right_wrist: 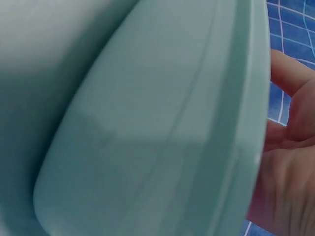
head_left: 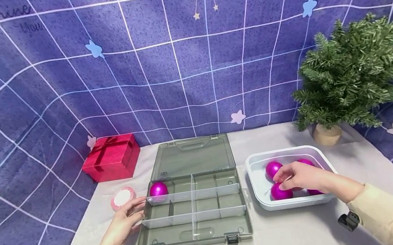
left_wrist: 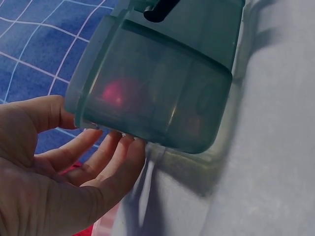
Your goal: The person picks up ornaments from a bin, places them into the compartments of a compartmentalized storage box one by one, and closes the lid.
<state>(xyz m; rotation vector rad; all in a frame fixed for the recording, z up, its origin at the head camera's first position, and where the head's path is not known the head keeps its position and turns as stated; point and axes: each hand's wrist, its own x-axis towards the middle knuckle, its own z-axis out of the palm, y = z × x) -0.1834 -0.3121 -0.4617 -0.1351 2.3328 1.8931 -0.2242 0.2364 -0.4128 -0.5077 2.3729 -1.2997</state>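
At the left side of a grey-green compartment box (head_left: pixel 169 232), my left hand (head_left: pixel 122 224) rests its fingertips on the outer wall. The left wrist view shows these fingers (left_wrist: pixel 115 164) against the box's wall. A shiny magenta ball ornament (head_left: pixel 158 190) sits in the box's back left compartment. My right hand (head_left: pixel 299 177) reaches into a white tray (head_left: pixel 264 205), its bent fingers and thumb at the top of a magenta ornament (head_left: pixel 281 192). Whether they pinch it cannot be told. Another ornament (head_left: pixel 273 169) lies just behind. In the right wrist view the tray's wall hides the fingertips.
The box's lid (head_left: pixel 194 155) lies folded back. Behind on the left stands a red gift box (head_left: pixel 113 158), with a pink and white round roll (head_left: pixel 123 198) before it. A small artificial fir tree (head_left: pixel 353 76) rises at the back right, near the tray.
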